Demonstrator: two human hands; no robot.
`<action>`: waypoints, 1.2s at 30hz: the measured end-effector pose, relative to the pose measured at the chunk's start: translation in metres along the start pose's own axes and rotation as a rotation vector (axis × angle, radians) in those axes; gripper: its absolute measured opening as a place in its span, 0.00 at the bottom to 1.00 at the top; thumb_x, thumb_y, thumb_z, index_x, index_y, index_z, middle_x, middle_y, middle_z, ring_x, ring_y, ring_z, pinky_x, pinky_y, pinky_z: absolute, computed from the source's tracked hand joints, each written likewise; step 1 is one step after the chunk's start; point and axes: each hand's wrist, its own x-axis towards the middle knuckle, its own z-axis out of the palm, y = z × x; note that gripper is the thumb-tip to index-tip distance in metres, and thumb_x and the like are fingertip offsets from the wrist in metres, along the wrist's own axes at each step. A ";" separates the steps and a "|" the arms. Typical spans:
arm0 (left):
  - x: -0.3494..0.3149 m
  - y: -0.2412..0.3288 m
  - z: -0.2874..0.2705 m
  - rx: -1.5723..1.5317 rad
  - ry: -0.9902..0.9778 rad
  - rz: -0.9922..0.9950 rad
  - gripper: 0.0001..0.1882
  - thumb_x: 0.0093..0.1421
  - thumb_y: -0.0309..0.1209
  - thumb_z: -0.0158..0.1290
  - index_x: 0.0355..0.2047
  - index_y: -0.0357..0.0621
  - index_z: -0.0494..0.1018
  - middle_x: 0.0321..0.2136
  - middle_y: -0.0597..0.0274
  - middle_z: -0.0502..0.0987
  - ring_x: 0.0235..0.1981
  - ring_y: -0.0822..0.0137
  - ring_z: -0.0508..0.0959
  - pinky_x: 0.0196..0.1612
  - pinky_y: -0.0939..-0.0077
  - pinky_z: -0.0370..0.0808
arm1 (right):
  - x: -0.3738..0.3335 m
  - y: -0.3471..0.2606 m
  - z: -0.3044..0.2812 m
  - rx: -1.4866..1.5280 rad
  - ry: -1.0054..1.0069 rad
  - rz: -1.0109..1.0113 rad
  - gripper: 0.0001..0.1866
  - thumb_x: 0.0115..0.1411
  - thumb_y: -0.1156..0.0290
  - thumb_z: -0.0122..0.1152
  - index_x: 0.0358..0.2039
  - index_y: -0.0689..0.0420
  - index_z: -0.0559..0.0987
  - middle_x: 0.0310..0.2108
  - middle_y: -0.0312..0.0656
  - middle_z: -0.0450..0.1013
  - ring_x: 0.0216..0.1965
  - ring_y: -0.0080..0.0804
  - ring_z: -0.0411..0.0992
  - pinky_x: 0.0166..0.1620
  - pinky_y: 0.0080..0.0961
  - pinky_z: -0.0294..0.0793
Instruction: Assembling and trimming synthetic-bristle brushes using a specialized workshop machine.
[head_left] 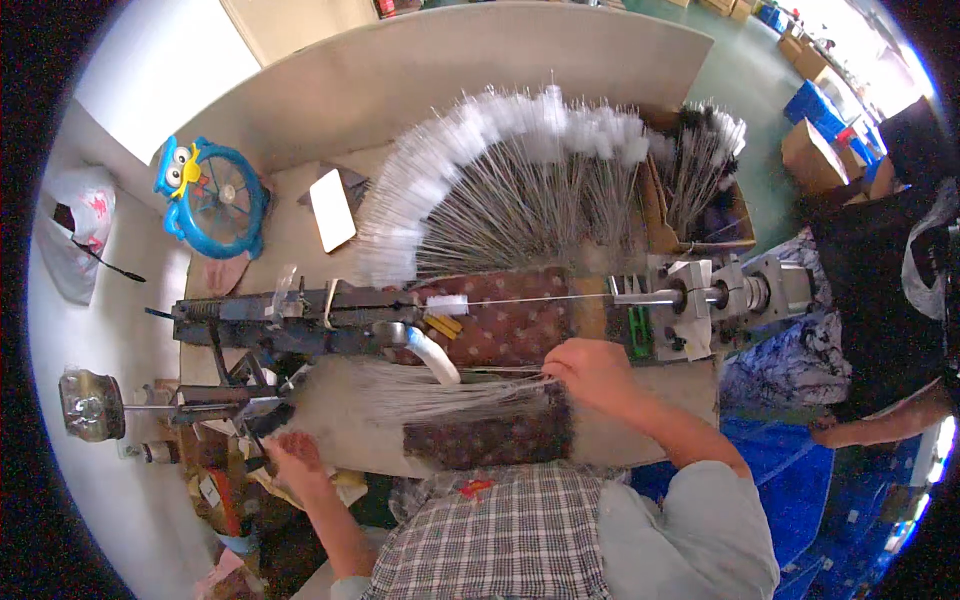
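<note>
Wires (440, 400), loose bundle, on worktop (690, 392); right hand (590, 372) pinching strands at right end; left hand (297, 468) beside dark machine part (268, 412), grip unclear; overlapping strands could tangle if tugged.

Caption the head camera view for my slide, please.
Right hand at a bundle of thin wires, left hand beside a dark mechanism, white-bristled brushes fanned out beyond.

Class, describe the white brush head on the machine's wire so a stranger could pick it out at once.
Find the wide fan of white-tipped brushes at the back of the table. In front of it runs a long machine with a thin wire across its middle. At that wire's left end lies the white brush head, alone, while its neighbours crowd the fan.
</note>
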 end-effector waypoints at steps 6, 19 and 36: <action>-0.129 -0.003 0.189 0.064 -0.618 -0.207 0.13 0.60 0.31 0.45 0.43 0.36 0.65 0.40 0.57 0.71 0.44 0.62 0.72 0.51 0.67 0.68 | -0.003 0.011 0.001 -0.127 0.056 -0.105 0.07 0.53 0.65 0.57 0.28 0.53 0.79 0.26 0.41 0.74 0.28 0.40 0.73 0.30 0.35 0.72; -0.177 0.078 0.183 -0.149 -0.969 -0.612 0.21 0.64 0.45 0.37 0.33 0.40 0.71 0.22 0.58 0.74 0.16 0.66 0.71 0.24 0.69 0.73 | 0.002 -0.013 0.002 -0.258 -0.003 -0.193 0.08 0.48 0.70 0.56 0.30 0.55 0.71 0.22 0.41 0.67 0.27 0.42 0.71 0.29 0.37 0.73; -0.217 0.007 0.371 0.994 -1.165 1.543 0.04 0.48 0.28 0.48 0.27 0.46 0.69 0.24 0.63 0.71 0.27 0.63 0.75 0.29 0.71 0.71 | 0.001 0.002 0.006 -0.209 -0.132 -0.154 0.14 0.49 0.69 0.54 0.38 0.48 0.77 0.29 0.40 0.73 0.27 0.38 0.73 0.25 0.37 0.71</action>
